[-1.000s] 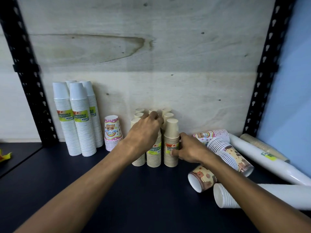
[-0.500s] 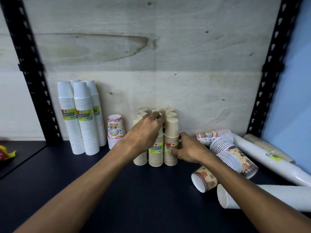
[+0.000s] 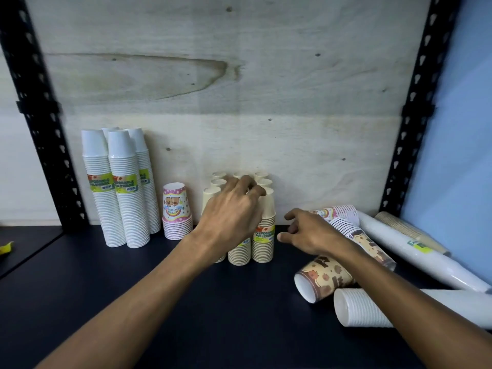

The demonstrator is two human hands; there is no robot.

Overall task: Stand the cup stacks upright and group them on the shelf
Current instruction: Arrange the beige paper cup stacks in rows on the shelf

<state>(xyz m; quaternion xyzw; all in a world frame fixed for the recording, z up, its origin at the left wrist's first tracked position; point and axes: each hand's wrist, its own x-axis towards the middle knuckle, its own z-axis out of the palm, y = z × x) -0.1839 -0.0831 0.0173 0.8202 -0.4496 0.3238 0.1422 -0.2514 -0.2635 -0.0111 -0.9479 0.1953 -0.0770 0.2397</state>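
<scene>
Several tan cup stacks [image 3: 263,235] stand upright together against the back of the dark shelf [image 3: 133,302]. My left hand [image 3: 231,211] lies over their tops, fingers curled on the front middle stack. Just right of the group, my right hand [image 3: 306,233] hovers with fingers spread, touching nothing. To the left stand tall white cup stacks [image 3: 114,195] and a short pink patterned stack [image 3: 177,209]. On the right, stacks lie on their sides: a brown animal-print stack [image 3: 323,278], a longer patterned stack [image 3: 372,246], a pink one [image 3: 338,211], a white stack [image 3: 362,307], a long white sleeve [image 3: 415,257] and a tan sleeve [image 3: 407,230].
A plywood panel [image 3: 239,102] backs the shelf. Black perforated posts stand at the left [image 3: 40,129] and right [image 3: 420,102]. A blue wall [image 3: 458,155] closes the right side. A yellow scrap [image 3: 5,247] lies at the far left edge.
My right hand has let go of the right tan stack and drawn away to the right, fingers spread. My left hand stays on the tops of the tan stacks.
</scene>
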